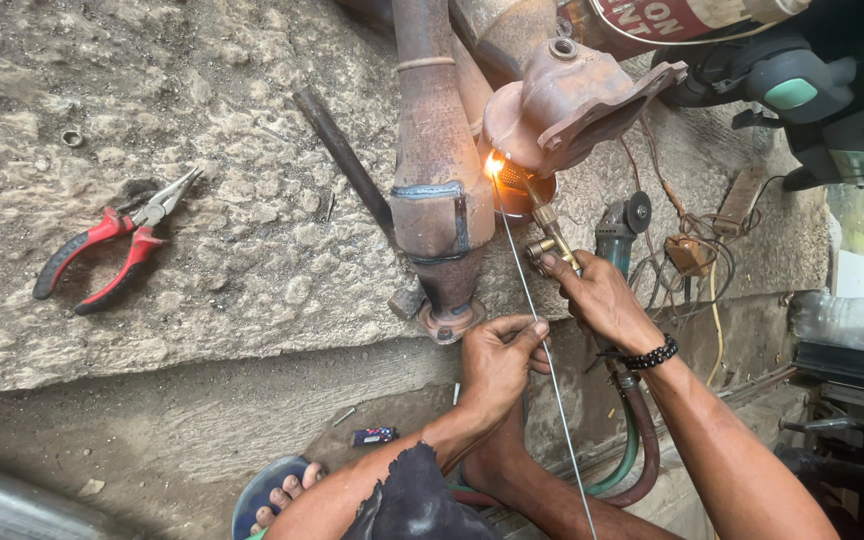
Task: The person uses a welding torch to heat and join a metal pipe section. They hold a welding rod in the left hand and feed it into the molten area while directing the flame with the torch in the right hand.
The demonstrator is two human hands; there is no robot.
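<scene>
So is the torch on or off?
On: a bright flame burns at the tip of the torch in the right hand, against the rusty pipe.

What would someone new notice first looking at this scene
The bright flame at the top centre stands out, where the brass torch in the right hand meets a rusty metal pipe part. The left hand pinches a thin rod that runs up to the glow. At the left, red-handled pliers lie on the rough concrete slab.
</scene>
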